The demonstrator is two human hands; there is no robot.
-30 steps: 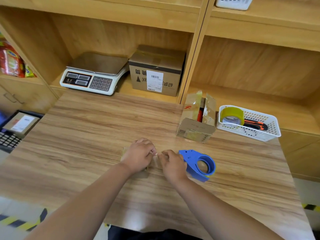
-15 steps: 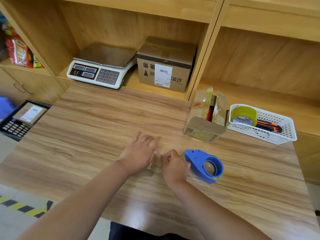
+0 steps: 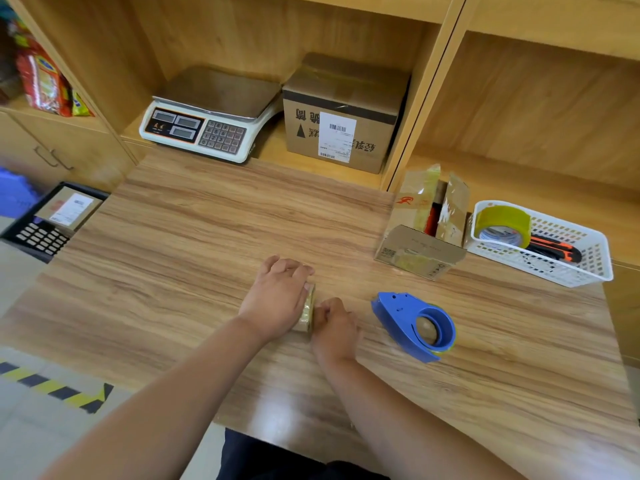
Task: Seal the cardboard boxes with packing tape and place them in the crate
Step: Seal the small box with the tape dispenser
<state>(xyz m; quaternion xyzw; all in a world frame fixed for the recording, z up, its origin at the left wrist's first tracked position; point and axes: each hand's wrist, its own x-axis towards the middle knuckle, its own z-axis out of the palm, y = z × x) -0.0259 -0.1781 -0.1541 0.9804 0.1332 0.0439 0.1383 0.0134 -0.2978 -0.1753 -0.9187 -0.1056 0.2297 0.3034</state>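
A small cardboard box [image 3: 307, 311] lies on the wooden table [image 3: 173, 258], and only its glossy taped right end shows. My left hand [image 3: 277, 296] covers its top, with the fingers bent over the far edge, holding it down. My right hand [image 3: 332, 323] is at the taped end with curled fingers against it; what they hold is hidden. The blue tape dispenser [image 3: 415, 327] lies on the table just right of my right hand, untouched. At the left edge, below table level, a black crate [image 3: 20, 233] holds a labelled box [image 3: 69, 209].
An open cardboard box [image 3: 422, 237] stands at the back right beside a white basket [image 3: 588, 271] holding a yellow tape roll [image 3: 504, 225] and an orange-black cutter [image 3: 554, 249]. On the shelf behind sit a scale [image 3: 211, 116] and a sealed carton [image 3: 343, 112].
My left hand has slid over the small box and now covers it, fingers bent over its far edge. My right hand stays at the box's right end. The dispenser has not moved.
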